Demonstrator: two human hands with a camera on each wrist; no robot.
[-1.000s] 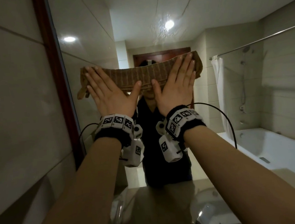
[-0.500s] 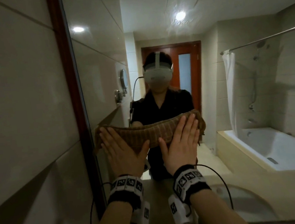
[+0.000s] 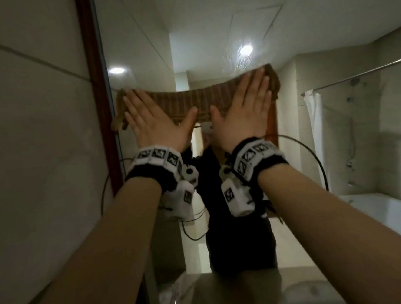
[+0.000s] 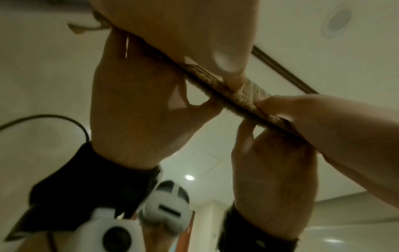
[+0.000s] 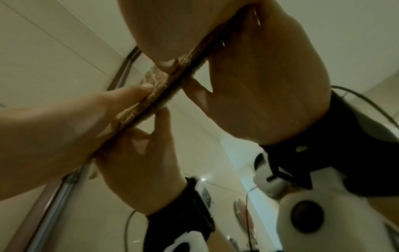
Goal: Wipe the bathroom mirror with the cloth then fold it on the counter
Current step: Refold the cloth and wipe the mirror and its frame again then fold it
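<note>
A tiled bathroom: framed wall mirror (image 3: 142,48), reflected bathtub (image 3: 382,213), shower curtain (image 3: 315,127), curtain rail (image 3: 357,73).

The cloth (image 3: 204,98) is brown, ribbed woven fabric, matt and fuzzy along its edge. The mirror (image 3: 208,30) is smooth, glossy glass in a dark reddish wood frame (image 3: 97,88) at its nine o'clock side. The wall tiles (image 3: 36,142) beyond look smooth with a soft sheen. The wristbands (image 3: 155,159) are black fabric carrying white, printed plastic blocks.

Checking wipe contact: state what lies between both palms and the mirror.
The brown cloth alone, pressed flat by left hand and right hand; clearest in wrist views.
</note>
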